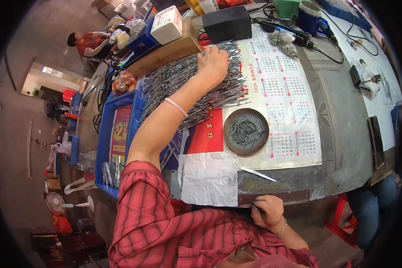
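My left hand (213,67) reaches over a wide pile of thin, pointed metal rods (169,82) on the table. Its fingers are apart and bent down onto the rods at the pile's far side; the fingertips are partly hidden. My right hand (268,211) is closed near the table's front edge, with something dark at its fingers that I cannot make out. A round dish (228,142) of short dark metal pins (245,131) stands right of the pile. Between that dish and my right hand lies a slim pale strip with a pointed end (257,174).
A blue tray (137,105) with more rods stands left. Crumpled white paper (208,178) lies at the front, a calendar sheet (295,107) under the dish. A wooden box (165,57), black box (227,24) and blue mug (309,18) line the back. Another person (89,44) sits far left.
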